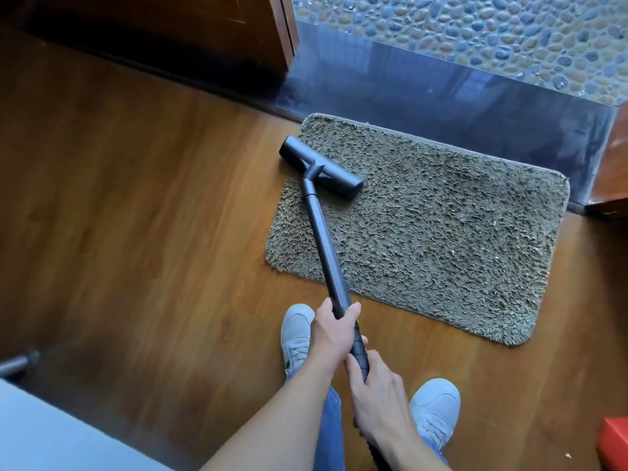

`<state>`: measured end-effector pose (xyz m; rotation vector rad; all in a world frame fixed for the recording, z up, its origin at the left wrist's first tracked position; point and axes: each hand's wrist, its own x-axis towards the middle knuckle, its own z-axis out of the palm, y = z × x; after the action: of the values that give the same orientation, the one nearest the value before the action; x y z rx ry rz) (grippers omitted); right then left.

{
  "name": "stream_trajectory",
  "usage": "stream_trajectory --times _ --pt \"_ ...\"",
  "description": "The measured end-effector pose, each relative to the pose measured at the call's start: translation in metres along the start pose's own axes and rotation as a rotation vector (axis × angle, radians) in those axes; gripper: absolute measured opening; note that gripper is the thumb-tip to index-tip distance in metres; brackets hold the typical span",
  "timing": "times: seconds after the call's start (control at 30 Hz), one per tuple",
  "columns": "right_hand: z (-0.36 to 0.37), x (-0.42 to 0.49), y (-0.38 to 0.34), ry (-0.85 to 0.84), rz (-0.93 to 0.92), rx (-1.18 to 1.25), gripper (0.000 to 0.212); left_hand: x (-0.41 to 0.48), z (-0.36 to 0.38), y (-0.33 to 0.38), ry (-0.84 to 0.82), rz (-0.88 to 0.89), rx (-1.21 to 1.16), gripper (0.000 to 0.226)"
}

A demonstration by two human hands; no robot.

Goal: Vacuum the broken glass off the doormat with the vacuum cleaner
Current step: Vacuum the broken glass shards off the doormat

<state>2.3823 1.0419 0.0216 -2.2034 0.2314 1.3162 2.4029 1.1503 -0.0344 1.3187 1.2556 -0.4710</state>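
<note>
left hand [331,334], right hand [377,397] hold vacuum [323,234] on doormat [448,232]

Entryway of a home, at the doorstep.
Beyond the left hand [331,334] a shaggy doormat [441,239] lies on a wood-plank floor [136,198], just beside a dark stone threshold [441,93]; farther out past it, pebble paving [475,28]; up and left of the hand, brown wooden panelling [204,28].

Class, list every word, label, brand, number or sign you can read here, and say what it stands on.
No text can be read.
vacuum cleaner: no marking shows.
white shoes: no legible logo.
red object at the frame edge: cut off, no lettering shows.
</note>
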Motion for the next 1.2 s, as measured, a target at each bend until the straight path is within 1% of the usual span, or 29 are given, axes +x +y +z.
stream_trajectory --times 0.07,0.13,0.17,0.23,0.43,0.53,0.67,0.8,0.97,1.03,1.1,1.2 --pt "0.005 -0.015 0.009 -0.028 0.028 0.002 0.041 -0.014 -0.003 -0.014 0.014 -0.028 -0.005 0.027" --pt "0.009 -0.025 0.019 -0.03 0.049 0.019 0.037 -0.026 -0.003 -0.026 0.023 -0.042 -0.006 0.031" --pt "0.01 -0.028 0.024 -0.024 0.052 0.025 0.036 -0.031 -0.002 -0.031 0.024 -0.039 -0.003 0.031" --pt "0.012 -0.029 0.03 -0.018 0.049 0.034 0.04 -0.035 -0.001 -0.036 0.038 -0.014 0.007 0.031" --pt "0.008 -0.017 0.023 -0.002 -0.013 0.073 0.039 -0.02 0.004 -0.023 0.061 0.082 0.065 0.025" --pt "0.002 0.0 0.01 0.027 -0.035 0.067 0.032 -0.003 0.005 -0.005 0.049 0.102 0.069 0.023" --pt "0.0 0.018 -0.007 0.013 -0.043 0.057 0.033 0.015 0.0 0.012 0.038 0.067 0.046 0.023" --pt "0.003 -0.001 0.001 -0.04 0.015 0.064 0.035 -0.004 -0.005 -0.003 0.012 -0.032 -0.018 0.022" --pt "0.011 -0.029 0.012 -0.087 0.036 0.076 0.03 -0.034 -0.018 -0.027 0.021 -0.076 -0.039 0.021" --pt "0.012 -0.036 0.018 -0.098 0.035 0.069 0.023 -0.042 -0.018 -0.037 0.034 -0.083 -0.05 0.023" --pt "0.013 -0.042 0.023 -0.112 0.039 0.069 0.017 -0.049 -0.017 -0.043 0.053 -0.074 -0.055 0.027" --pt "0.011 -0.048 0.026 -0.095 0.002 0.059 0.012 -0.055 -0.015 -0.047 0.078 -0.046 -0.048 0.03"
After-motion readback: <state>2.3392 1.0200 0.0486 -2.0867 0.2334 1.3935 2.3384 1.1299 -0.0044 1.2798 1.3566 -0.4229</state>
